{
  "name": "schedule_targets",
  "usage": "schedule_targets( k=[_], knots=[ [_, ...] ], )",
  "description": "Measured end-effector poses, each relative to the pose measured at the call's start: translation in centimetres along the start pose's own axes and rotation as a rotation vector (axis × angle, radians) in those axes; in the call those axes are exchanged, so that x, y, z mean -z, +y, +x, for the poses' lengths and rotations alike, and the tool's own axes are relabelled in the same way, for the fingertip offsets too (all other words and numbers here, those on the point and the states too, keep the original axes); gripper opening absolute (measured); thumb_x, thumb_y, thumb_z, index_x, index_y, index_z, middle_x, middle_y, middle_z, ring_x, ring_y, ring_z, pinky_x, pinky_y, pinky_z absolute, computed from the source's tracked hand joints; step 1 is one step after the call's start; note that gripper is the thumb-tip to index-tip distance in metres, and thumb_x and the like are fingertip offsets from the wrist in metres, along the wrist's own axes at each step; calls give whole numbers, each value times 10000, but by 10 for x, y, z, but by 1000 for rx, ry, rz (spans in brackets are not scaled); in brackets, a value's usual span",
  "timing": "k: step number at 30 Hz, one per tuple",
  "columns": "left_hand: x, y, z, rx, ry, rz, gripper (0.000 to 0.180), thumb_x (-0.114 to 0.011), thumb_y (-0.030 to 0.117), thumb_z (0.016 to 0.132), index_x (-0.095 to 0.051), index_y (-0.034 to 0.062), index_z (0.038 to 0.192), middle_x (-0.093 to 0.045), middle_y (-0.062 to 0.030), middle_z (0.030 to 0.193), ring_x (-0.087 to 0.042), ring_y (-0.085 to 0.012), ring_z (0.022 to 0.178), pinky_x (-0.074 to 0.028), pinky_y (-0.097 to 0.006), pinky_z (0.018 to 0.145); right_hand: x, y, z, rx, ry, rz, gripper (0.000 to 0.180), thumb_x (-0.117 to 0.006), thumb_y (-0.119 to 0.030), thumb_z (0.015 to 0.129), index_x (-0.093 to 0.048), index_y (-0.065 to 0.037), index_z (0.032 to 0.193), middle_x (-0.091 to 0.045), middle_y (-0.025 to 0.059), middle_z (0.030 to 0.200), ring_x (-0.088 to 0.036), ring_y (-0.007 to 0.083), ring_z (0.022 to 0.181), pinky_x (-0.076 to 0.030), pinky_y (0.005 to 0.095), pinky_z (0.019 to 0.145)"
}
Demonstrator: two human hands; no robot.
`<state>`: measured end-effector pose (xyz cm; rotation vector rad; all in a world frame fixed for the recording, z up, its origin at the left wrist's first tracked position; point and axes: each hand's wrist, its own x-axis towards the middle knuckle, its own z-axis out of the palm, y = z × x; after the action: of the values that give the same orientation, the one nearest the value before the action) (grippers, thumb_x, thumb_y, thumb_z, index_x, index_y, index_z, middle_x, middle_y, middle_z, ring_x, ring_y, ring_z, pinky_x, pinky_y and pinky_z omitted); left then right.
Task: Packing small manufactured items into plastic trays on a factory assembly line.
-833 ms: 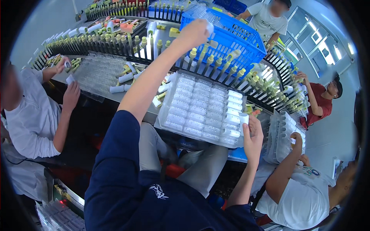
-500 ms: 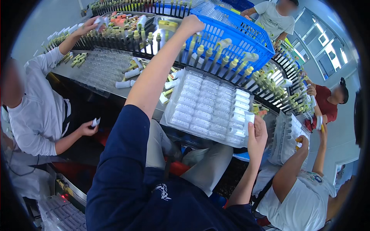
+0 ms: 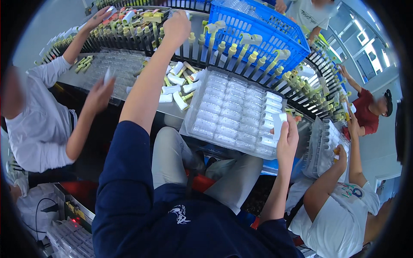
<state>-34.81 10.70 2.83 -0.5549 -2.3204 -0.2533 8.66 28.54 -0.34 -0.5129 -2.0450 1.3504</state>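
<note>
My right hand [image 3: 287, 136] pinches a white plastic sleeve-like piece [image 3: 279, 124] over the right column of a clear plastic blister tray [image 3: 228, 148]. That tray lies tilted above my knees, its far side at the table. A column of white pieces [image 3: 272, 103] fills its right-hand pockets; the other columns look transparent. My left hand [image 3: 177, 30] reaches far over the row of dark upright pegs [image 3: 200, 46], its fingers curled closed. A bit of white shows at its fingertips, but what it grips is mostly hidden.
A blue plastic basket [image 3: 262, 45] stands behind the pegs. Loose white and yellow pieces [image 3: 172, 89] lie left of the tray. Co-workers sit on both sides; the left one's raised hand [image 3: 100, 92] comes near my left forearm. Another person's tray [image 3: 329, 139] stands at right.
My left hand has moved left along the pegs, away from the blue basket. My right hand keeps its white piece, now slightly higher. The left co-worker's lower hand has risen.
</note>
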Motion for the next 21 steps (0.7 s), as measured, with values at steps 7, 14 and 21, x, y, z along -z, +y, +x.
schedule_targets(
  k=[7, 14, 21],
  knots=[
    [25, -6, -67, -77, 434, -151, 440, -639, 106, 773, -542, 3, 1189, -554, -164, 1219, -482, -348, 1189, -383, -496, 966, -53, -21, 125, 98, 41, 17, 376, -461, -278, 1040, -595, 72, 1055, -634, 74, 763, -670, 132, 718, -486, 257, 621],
    [97, 72, -206, -207, 96, -854, 281, -662, 26, 789, -571, 3, 1054, -596, -164, 1068, -571, -355, 1044, -467, -437, 912, -129, -18, 283, 125, 144, -560, 386, -543, -289, 947, -620, 86, 994, -683, 288, 983, -694, 390, 914, -527, 447, 754],
    [128, 99, -263, -102, -99, -962, 191, -669, 32, 800, -598, 1, 975, -600, -139, 1005, -575, -324, 1008, -467, -415, 876, -215, -43, 235, 464, -44, -924, 442, -491, -336, 975, -522, 18, 1239, -626, 283, 1159, -622, 469, 1027, -488, 541, 909]
  ],
)
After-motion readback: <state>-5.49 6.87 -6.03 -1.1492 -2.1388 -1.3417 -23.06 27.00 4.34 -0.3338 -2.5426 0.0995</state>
